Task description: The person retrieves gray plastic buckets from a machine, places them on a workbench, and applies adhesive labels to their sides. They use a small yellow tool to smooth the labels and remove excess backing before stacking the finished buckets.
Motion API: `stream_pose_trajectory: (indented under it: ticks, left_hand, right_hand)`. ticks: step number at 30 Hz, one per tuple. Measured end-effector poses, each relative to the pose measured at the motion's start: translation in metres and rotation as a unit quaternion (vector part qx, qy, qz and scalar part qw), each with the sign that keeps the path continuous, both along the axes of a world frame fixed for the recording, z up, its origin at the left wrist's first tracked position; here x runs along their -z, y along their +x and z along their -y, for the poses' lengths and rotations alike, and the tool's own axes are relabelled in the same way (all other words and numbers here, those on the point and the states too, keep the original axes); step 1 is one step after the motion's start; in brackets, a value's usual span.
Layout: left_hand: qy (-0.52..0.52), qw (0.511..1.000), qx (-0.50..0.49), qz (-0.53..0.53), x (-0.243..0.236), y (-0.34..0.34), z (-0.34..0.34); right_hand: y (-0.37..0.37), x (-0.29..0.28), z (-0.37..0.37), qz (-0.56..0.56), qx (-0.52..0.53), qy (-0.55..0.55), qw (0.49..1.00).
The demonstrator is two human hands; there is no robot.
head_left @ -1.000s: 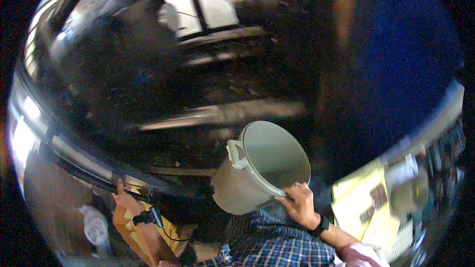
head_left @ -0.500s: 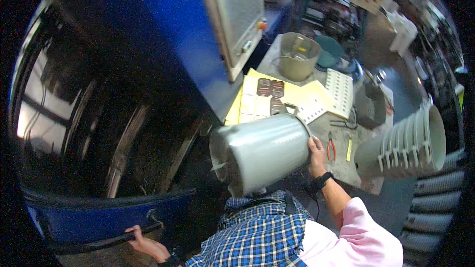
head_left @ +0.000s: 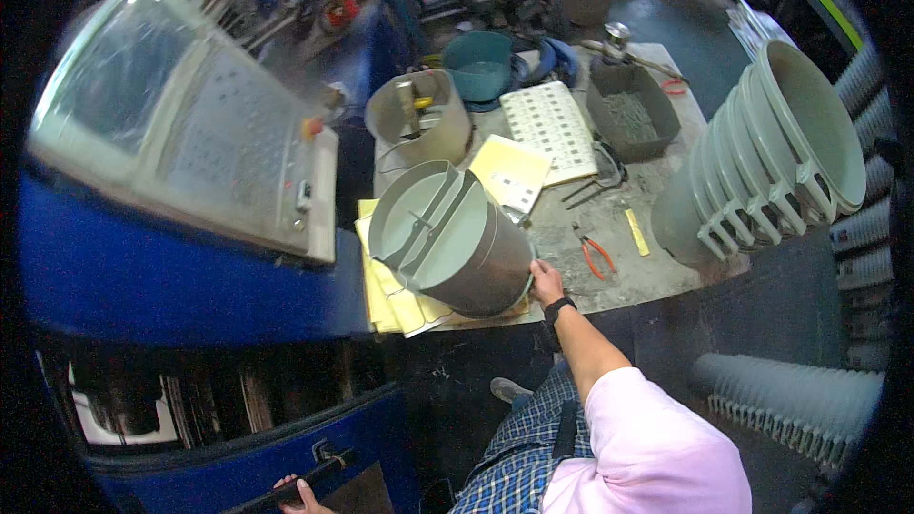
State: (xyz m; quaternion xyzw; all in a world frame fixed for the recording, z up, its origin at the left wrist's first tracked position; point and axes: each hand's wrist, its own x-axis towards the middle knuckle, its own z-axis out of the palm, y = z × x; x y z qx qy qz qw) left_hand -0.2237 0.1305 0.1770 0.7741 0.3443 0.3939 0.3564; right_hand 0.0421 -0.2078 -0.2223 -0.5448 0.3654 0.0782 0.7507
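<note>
My right hand (head_left: 546,283) grips the rim of a grey plastic bucket (head_left: 490,262). The bucket is tilted over the table's near left part, its round ribbed base facing up and toward me; I cannot tell whether it rests on the table. Beneath it lie yellow sheets (head_left: 381,300). Low at the left, my left hand (head_left: 303,497) is closed around the dark handle (head_left: 333,474) of a blue machine door (head_left: 228,466); some of its fingers are hidden. To the right of the bucket, red-handled pliers (head_left: 597,255) and a yellow strip (head_left: 637,232) lie on the table (head_left: 562,297).
A stack of grey buckets (head_left: 728,181) leans at the table's right. Behind stand a translucent bucket (head_left: 419,124), a green tub (head_left: 478,67), a dotted white sheet (head_left: 547,128) and a grey bin of small parts (head_left: 633,114). A control panel (head_left: 238,133) juts out at the left.
My right hand has carried the bucket from in front of my body to over the table and tipped its base upward. My left hand stays on the door handle. The view has turned right.
</note>
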Motion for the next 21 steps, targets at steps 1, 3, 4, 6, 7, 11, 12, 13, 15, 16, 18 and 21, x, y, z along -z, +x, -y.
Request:
stream_pose_trajectory:
  ticks: [1, 3, 4, 6, 7, 11, 12, 13, 15, 16, 18, 21]
  left_hand:
    - [0.024, 0.999, 0.01, -0.026, 0.0, 0.008, -0.002]
    - [0.109, 0.99, 0.009, -0.092, -0.003, 0.023, -0.006]
    - [0.147, 0.98, 0.004, -0.136, -0.005, 0.032, -0.009]
    - [0.222, 0.95, -0.011, -0.22, -0.01, 0.046, -0.014]
    - [0.304, 0.91, -0.031, -0.279, -0.011, 0.055, -0.018]
    - [0.247, 0.83, -0.073, -0.495, -0.008, 0.092, -0.033]
    - [0.366, 0.861, -0.003, -0.354, -0.004, 0.095, -0.033]
    - [0.316, 0.882, -0.003, -0.35, -0.002, 0.097, -0.035]
    - [0.215, 0.922, -0.014, -0.321, -0.001, 0.094, -0.034]
    - [0.178, 0.925, 0.013, -0.336, -0.004, 0.092, -0.035]
    - [0.175, 0.93, 0.003, -0.323, -0.007, 0.086, -0.029]
    - [0.105, 0.949, -0.026, -0.295, -0.008, 0.088, -0.011]
  right_hand:
    - [0.003, -0.004, 0.008, -0.016, -0.058, -0.105, 0.993]
    - [0.003, -0.018, 0.033, 0.028, -0.161, -0.25, 0.954]
    - [0.004, -0.026, 0.047, 0.017, -0.171, -0.277, 0.945]
    - [-0.004, -0.047, 0.084, 0.037, -0.175, -0.51, 0.841]
    - [-0.007, -0.055, 0.101, 0.027, -0.164, -0.592, 0.788]
    - [-0.014, -0.073, 0.138, -0.092, -0.301, -0.619, 0.72]
    - [-0.014, -0.072, 0.141, -0.093, -0.355, -0.634, 0.681]
    - [-0.01, -0.07, 0.141, -0.088, -0.387, -0.628, 0.669]
    - [0.001, -0.064, 0.143, -0.086, -0.405, -0.621, 0.666]
    - [0.007, -0.061, 0.142, -0.098, -0.415, -0.613, 0.665]
    - [0.015, -0.059, 0.148, -0.093, -0.432, -0.587, 0.679]
    - [0.025, -0.067, 0.154, -0.069, -0.394, -0.492, 0.773]
